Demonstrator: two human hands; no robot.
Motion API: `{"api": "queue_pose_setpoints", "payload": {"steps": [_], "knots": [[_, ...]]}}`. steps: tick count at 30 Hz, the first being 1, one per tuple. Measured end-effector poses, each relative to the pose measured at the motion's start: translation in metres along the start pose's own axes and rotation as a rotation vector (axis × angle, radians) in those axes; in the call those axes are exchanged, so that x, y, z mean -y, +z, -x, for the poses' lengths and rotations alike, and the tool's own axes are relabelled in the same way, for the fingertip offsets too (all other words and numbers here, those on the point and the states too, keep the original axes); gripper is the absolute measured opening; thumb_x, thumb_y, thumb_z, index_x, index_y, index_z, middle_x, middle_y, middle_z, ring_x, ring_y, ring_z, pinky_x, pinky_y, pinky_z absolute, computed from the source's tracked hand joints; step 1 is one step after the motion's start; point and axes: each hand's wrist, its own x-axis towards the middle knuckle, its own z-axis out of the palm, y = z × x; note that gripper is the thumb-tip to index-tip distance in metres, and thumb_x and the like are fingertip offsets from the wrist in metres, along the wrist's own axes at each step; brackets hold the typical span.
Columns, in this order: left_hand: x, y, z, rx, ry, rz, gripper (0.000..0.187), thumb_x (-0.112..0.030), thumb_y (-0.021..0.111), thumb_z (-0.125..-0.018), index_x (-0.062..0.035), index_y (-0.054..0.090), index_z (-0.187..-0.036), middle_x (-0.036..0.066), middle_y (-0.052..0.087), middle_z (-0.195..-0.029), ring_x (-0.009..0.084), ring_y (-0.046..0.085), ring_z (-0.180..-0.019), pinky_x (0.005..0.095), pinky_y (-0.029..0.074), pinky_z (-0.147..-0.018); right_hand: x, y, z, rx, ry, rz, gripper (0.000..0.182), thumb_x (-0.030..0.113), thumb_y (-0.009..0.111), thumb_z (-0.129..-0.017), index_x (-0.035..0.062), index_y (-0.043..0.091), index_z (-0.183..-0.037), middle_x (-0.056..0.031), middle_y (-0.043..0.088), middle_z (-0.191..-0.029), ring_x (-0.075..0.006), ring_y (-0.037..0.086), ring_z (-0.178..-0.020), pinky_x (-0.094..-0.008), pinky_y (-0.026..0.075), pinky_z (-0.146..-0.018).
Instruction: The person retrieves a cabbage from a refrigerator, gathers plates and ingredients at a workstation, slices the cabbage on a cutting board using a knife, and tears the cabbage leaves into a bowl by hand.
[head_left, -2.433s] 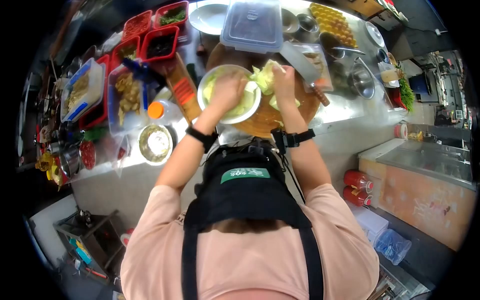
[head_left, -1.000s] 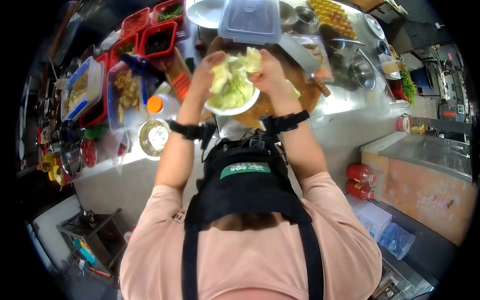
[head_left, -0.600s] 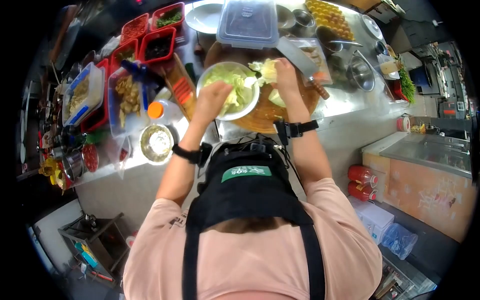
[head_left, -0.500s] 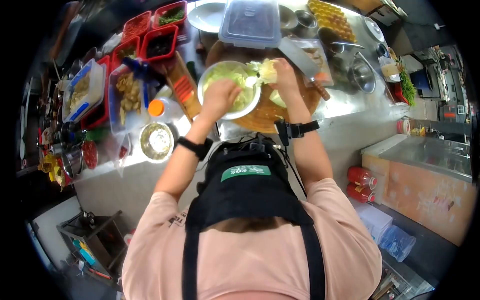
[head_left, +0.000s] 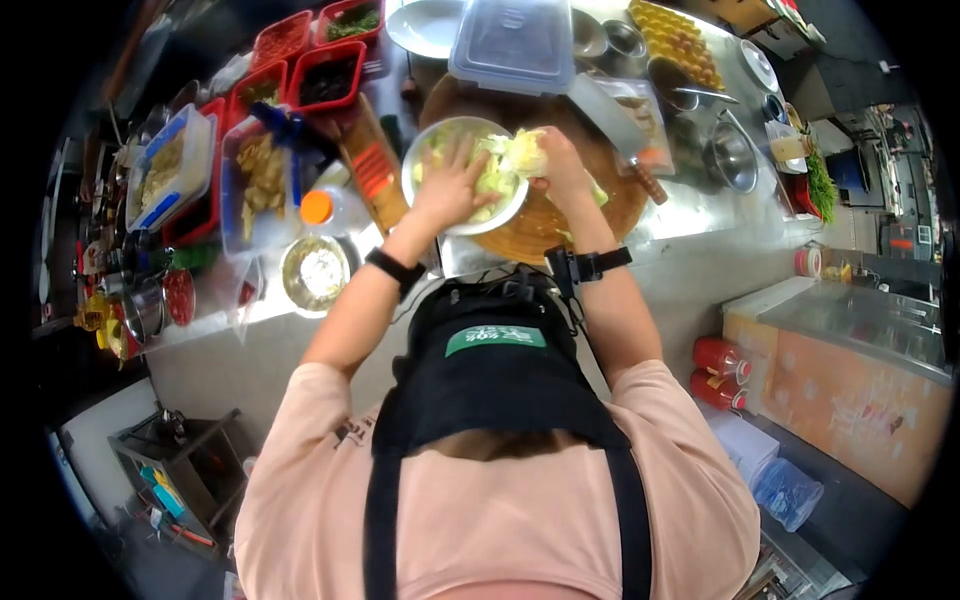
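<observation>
My left hand (head_left: 452, 185) lies with its fingers spread over the pale green cabbage leaves (head_left: 494, 180) in a white bowl (head_left: 484, 227). My right hand (head_left: 564, 165), its fingers closed, grips a pale yellow cabbage heart (head_left: 524, 153) at the bowl's right rim. Under the bowl's right side is a round wooden chopping board (head_left: 622, 212). A bit of cabbage beside my right hand rests on the board. Behind that hand lies a cleaver (head_left: 608, 118) with a wooden handle.
A lidded plastic box (head_left: 512, 45) stands behind the board. To the left are red baskets (head_left: 328, 76), a tub of yellowish pieces (head_left: 262, 185), an orange-capped bottle (head_left: 317, 207) and a metal bowl (head_left: 315, 272). An egg tray (head_left: 680, 45) and metal bowls (head_left: 730, 155) are at right.
My left hand has opened from curled fingers to spread ones over the leaves. The right hand, still holding the cabbage heart, has shifted slightly down. The view has moved a little.
</observation>
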Motion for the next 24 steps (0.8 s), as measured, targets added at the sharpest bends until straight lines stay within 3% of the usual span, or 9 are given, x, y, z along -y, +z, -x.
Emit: {"api": "queue_pose_setpoints", "payload": {"steps": [6, 8, 9, 12, 16, 18, 19, 22, 24], "knots": [[0.040, -0.044, -0.006, -0.182, 0.124, 0.547, 0.060, -0.027, 0.062, -0.090, -0.0083, 0.039, -0.143, 0.019, 0.026, -0.153, 0.0335, 0.025, -0.142, 0.0417, 0.024, -0.114, 0.011, 0.012, 0.005, 0.129, -0.032, 0.051, 0.019, 0.017, 0.043, -0.092, 0.0084, 0.057, -0.101, -0.0031, 0.060, -0.081, -0.0086, 0.056, -0.061, -0.0205, 0.042, -0.045], [0.044, -0.059, -0.011, -0.318, -0.119, 0.878, 0.056, -0.025, 0.058, -0.093, -0.0058, 0.038, -0.142, 0.018, 0.036, -0.147, 0.0318, 0.039, -0.132, 0.0409, 0.031, -0.109, 0.010, 0.021, 0.002, 0.215, -0.036, 0.024, 0.020, 0.016, 0.043, -0.092, 0.0080, 0.057, -0.103, -0.0033, 0.060, -0.082, -0.0082, 0.056, -0.062, -0.0203, 0.043, -0.048], [0.037, -0.063, -0.015, -0.364, -0.107, 0.895, 0.048, -0.025, 0.056, -0.095, -0.0030, 0.044, -0.136, 0.020, 0.050, -0.132, 0.0325, 0.051, -0.118, 0.0402, 0.038, -0.102, 0.010, 0.026, 0.000, 0.231, -0.047, 0.014, 0.020, 0.016, 0.042, -0.093, 0.0079, 0.056, -0.105, -0.0033, 0.059, -0.084, -0.0082, 0.055, -0.064, -0.0203, 0.043, -0.050], [0.013, -0.074, -0.019, -0.229, 0.013, 0.573, 0.043, -0.030, 0.056, -0.095, -0.0004, 0.052, -0.126, 0.022, 0.056, -0.119, 0.0356, 0.054, -0.110, 0.0411, 0.041, -0.095, 0.008, 0.049, 0.000, 0.247, -0.180, 0.096, 0.021, 0.019, 0.042, -0.095, 0.0080, 0.052, -0.109, -0.0029, 0.058, -0.087, -0.0080, 0.053, -0.066, -0.0204, 0.042, -0.052], [-0.003, -0.075, -0.023, -0.391, -0.108, 0.676, 0.038, -0.035, 0.059, -0.090, 0.0015, 0.062, -0.098, 0.024, 0.062, -0.092, 0.0411, 0.058, -0.087, 0.0482, 0.044, -0.078, 0.009, 0.061, 0.003, 0.154, -0.131, 0.021, 0.020, 0.023, 0.043, -0.096, 0.0080, 0.051, -0.108, -0.0031, 0.058, -0.088, -0.0088, 0.054, -0.072, -0.0211, 0.043, -0.054], [-0.008, -0.068, -0.024, -0.434, -0.154, 0.710, 0.039, -0.036, 0.057, -0.091, 0.0019, 0.063, -0.096, 0.024, 0.062, -0.088, 0.0411, 0.059, -0.086, 0.0482, 0.043, -0.077, 0.003, 0.065, 0.007, 0.086, -0.150, 0.265, 0.025, 0.029, 0.039, -0.098, 0.0132, 0.050, -0.115, -0.0018, 0.057, -0.107, -0.0120, 0.054, -0.092, -0.0248, 0.047, -0.069], [-0.010, -0.071, -0.025, -0.398, -0.204, 0.805, 0.039, -0.036, 0.056, -0.092, 0.0024, 0.063, -0.096, 0.023, 0.063, -0.090, 0.0407, 0.059, -0.085, 0.0474, 0.044, -0.076, -0.013, 0.065, -0.005, -0.002, -0.409, 0.285, 0.023, 0.022, 0.050, -0.096, 0.0003, 0.051, -0.103, -0.0121, 0.061, -0.092, -0.0206, 0.060, -0.076, -0.0363, 0.049, -0.064], [-0.006, -0.066, -0.035, -0.363, -0.244, 0.791, 0.040, -0.036, 0.052, -0.096, 0.0021, 0.063, -0.096, 0.021, 0.064, -0.086, 0.0387, 0.061, -0.080, 0.0439, 0.046, -0.072, -0.020, 0.072, -0.008, -0.130, -0.705, 0.584, 0.022, 0.021, 0.052, -0.095, -0.0003, 0.052, -0.102, -0.0132, 0.061, -0.088, -0.0238, 0.060, -0.074, -0.0394, 0.048, -0.067], [-0.009, -0.063, -0.040, -0.358, -0.240, 0.691, 0.042, -0.038, 0.049, -0.098, 0.0015, 0.063, -0.095, 0.020, 0.064, -0.081, 0.0372, 0.062, -0.075, 0.0413, 0.047, -0.070, -0.012, 0.084, -0.002, -0.191, -0.681, 0.518, 0.021, 0.019, 0.052, -0.094, -0.0007, 0.053, -0.100, -0.0119, 0.061, -0.084, -0.0231, 0.060, -0.073, -0.0382, 0.048, -0.067]]}}
